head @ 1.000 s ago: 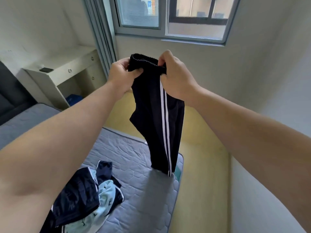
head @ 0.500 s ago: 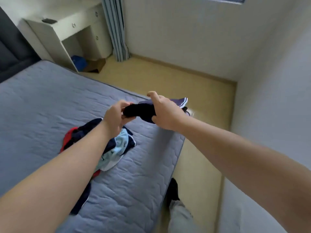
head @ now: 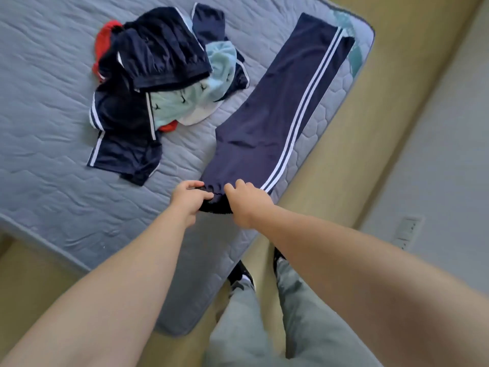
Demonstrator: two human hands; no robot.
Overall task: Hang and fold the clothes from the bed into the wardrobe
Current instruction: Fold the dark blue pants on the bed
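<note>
- Item in hand: dark navy trousers (head: 277, 109) with two white side stripes. A second ago they hung in the air before the window, held up by the waistband. They now lie flat on the bed (head: 53, 154).
- Position: the trousers run along the bed's right edge, legs stretched away from the person and waistband (head: 214, 206) nearest. The striped side lies just beside the mattress edge.
- Left grip (head: 189, 201): still on the waistband, fingers curled over its left end and pinching the gathered cloth.
- Right grip (head: 246, 205): likewise still on the waistband at its right end, fingers bent down onto the fabric near the stripes. Neither grip has let go.
- Lie of the garment: it appears doubled leg on leg, with a second hem showing at the far end. The cloth is mostly smooth, with slight creases near the seat.
- Meaning for the task: lifting and shaking out appears finished and folding can begin. In my judgement the next move is to bring one end over the other.
- Risk: the striped edge sits close to the drop to the floor (head: 370, 154), and a careless tug could drag it off.
- Remaining work: a heap of clothes (head: 158, 75), navy, pale green and red, lies unsorted to the left, apart from the trousers.
- The wardrobe is not in view.
</note>
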